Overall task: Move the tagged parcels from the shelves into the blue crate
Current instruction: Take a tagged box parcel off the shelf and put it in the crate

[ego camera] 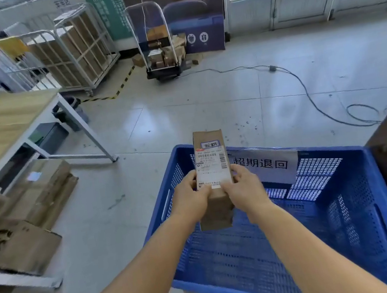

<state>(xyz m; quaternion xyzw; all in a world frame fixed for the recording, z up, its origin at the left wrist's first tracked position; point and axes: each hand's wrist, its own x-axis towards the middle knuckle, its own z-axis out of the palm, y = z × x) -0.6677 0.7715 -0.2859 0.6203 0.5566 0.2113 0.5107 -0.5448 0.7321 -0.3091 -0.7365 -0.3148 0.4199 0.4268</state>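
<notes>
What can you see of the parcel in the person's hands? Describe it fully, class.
The parcel is a narrow, long brown cardboard box. Its top face carries a white shipping label with barcodes and, above that, a small blue-edged tag with characters. It is held lengthwise, pointing away from the person, over the near-left part of the blue crate. The left hand and right hand grip its sides; nothing else touches it.

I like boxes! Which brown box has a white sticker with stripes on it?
The narrow parcel held by both hands over the blue crate. The flattened cartons under the table show no such barcode label.
</notes>
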